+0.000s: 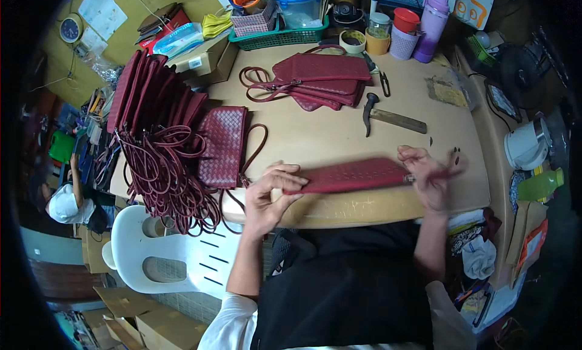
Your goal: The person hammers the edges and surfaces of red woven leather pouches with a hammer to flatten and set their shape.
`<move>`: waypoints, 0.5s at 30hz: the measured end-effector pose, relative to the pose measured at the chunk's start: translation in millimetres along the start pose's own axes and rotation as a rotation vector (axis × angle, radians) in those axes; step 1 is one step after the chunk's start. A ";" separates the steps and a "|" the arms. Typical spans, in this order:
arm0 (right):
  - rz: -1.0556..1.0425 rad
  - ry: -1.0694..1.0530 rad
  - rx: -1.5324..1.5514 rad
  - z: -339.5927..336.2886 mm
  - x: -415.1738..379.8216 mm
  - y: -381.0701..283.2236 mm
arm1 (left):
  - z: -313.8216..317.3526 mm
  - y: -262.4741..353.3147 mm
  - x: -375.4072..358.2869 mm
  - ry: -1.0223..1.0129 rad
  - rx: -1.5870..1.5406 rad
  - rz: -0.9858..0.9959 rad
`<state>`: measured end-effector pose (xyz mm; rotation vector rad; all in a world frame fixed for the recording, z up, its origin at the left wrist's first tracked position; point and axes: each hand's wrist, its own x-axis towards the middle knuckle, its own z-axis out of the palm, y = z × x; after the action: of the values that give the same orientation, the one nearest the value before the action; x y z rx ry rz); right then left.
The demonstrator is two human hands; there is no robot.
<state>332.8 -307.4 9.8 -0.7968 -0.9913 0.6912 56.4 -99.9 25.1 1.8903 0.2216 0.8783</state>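
A dark red woven wristlet pouch is held above the table's front edge, its narrow edge toward me. My left hand pinches its left end between thumb and fingers. At the other end, my right hand closes around the corner by the metal zipper end; motion blurs it, and a smeared red strap shows beside it. Another woven pouch leans at the left against a big stack of similar pouches, whose straps hang over the table edge. More pouches lie piled farther back.
A hammer and small black snips lie on the table. A green basket, a purple bottle and cups stand along the back. A white chair is at the left; another person sits beyond.
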 end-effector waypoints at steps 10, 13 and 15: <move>0.774 0.218 -0.719 -41.7 -11.8 -9.2 | 4.1 -27.3 -9.6 -0.074 0.602 -0.421; 0.688 0.098 -0.804 1.7 -7.3 24.0 | 16.7 -32.0 5.3 -0.085 0.824 -0.466; 0.655 0.086 -0.897 25.5 -1.7 29.5 | 21.8 -42.1 3.7 -0.039 0.788 -0.378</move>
<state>304.7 -286.4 -7.3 -1.9773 -0.9495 0.7418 82.6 -93.2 -13.9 2.4535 0.9813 0.5188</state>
